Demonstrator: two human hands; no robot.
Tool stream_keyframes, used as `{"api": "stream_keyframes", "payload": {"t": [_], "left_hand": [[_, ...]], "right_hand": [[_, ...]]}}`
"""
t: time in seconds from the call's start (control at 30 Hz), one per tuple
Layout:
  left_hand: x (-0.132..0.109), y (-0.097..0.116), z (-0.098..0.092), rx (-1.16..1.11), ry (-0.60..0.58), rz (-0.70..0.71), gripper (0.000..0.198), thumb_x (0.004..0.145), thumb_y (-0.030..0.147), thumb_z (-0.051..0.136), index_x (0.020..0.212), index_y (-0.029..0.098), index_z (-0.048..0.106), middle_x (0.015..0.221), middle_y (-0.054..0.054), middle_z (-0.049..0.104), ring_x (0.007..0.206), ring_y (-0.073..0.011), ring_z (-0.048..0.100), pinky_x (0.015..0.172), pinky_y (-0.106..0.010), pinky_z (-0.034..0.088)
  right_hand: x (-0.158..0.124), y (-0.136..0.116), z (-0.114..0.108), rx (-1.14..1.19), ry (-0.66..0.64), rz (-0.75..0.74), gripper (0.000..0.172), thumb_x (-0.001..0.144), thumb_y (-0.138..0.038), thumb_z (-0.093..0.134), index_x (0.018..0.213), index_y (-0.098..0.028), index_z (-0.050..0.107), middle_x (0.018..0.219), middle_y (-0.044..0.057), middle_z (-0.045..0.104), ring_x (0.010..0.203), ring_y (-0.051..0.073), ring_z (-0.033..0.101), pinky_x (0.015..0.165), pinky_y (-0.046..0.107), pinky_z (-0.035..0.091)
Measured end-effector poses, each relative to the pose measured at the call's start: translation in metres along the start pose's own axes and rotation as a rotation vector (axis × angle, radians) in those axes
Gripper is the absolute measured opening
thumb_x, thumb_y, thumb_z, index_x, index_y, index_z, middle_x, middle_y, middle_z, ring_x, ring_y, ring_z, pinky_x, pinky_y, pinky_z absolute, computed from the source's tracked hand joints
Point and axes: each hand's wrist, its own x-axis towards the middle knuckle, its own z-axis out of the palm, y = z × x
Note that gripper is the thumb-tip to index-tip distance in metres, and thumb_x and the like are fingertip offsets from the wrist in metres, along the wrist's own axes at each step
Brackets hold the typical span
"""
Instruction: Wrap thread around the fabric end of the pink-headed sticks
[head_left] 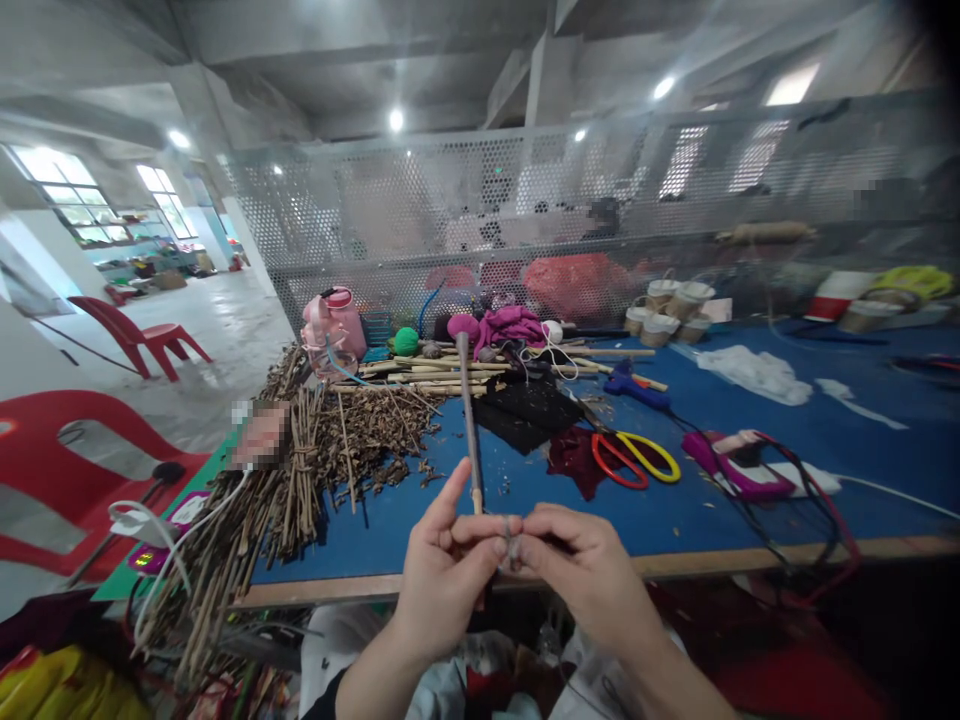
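In front of the table's edge, my left hand (442, 570) and my right hand (589, 570) meet at the fingertips. Between them, both pinch a small tuft of grey yarn (511, 540); my left index finger points up. A stick (469, 425) with a grey wrapping and bare pale wood near its lower end rises from behind my left fingers, tilted away from me. At its far end is a purple ball (463, 326). Whether my left hand also grips the stick is hidden by the fingers.
Dry twigs (300, 470) are heaped on the left of the blue table (420, 545). Scissors (637, 460), black cloth (529, 410), a blue glue gun (636, 385) and a purple power strip (739, 470) with cords lie to the right. A perforated metal screen (420, 220) stands behind.
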Motion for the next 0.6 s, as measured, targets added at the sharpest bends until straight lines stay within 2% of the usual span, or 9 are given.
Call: {"api": "stream_keyframes", "payload": {"t": [0.13, 0.3, 0.47, 0.6], "left_hand": [[-0.003, 0.003, -0.003, 0.048, -0.150, -0.064, 0.088, 0.066, 0.024, 0.074, 0.140, 0.025, 0.026, 0.082, -0.006, 0.069, 0.050, -0.0087, 0.057, 0.034, -0.011, 0.038], [-0.003, 0.001, -0.008, 0.051, -0.265, -0.087, 0.080, 0.065, 0.021, 0.074, 0.135, 0.027, 0.036, 0.080, -0.004, 0.065, 0.057, -0.0118, 0.061, 0.037, -0.012, 0.043], [-0.003, -0.002, -0.009, 0.078, -0.337, -0.008, 0.050, 0.067, 0.017, 0.072, 0.115, 0.022, 0.058, 0.074, -0.003, 0.064, 0.053, -0.0081, 0.058, 0.045, -0.016, 0.046], [-0.005, -0.005, -0.005, 0.103, -0.242, 0.088, 0.026, 0.068, 0.019, 0.072, 0.092, 0.016, 0.064, 0.073, -0.004, 0.066, 0.062, -0.0108, 0.060, 0.058, -0.021, 0.049]], "right_hand": [[0.004, 0.006, -0.007, 0.439, -0.237, 0.299, 0.022, 0.060, -0.029, 0.077, 0.058, -0.014, 0.061, 0.053, -0.001, 0.059, 0.050, 0.009, 0.056, 0.051, 0.021, 0.043], [0.001, 0.012, -0.003, 0.756, -0.314, 0.497, 0.029, 0.048, -0.022, 0.083, 0.057, -0.013, 0.057, 0.051, -0.002, 0.060, 0.047, 0.008, 0.056, 0.050, 0.019, 0.041], [-0.001, 0.012, -0.003, 0.769, -0.414, 0.529, 0.032, 0.047, -0.027, 0.083, 0.058, -0.012, 0.058, 0.052, -0.001, 0.059, 0.050, 0.009, 0.056, 0.052, 0.020, 0.040], [-0.002, 0.014, -0.007, 0.660, -0.308, 0.535, 0.030, 0.050, -0.027, 0.082, 0.065, -0.013, 0.061, 0.052, -0.004, 0.054, 0.045, 0.005, 0.045, 0.043, 0.015, 0.029]]}}
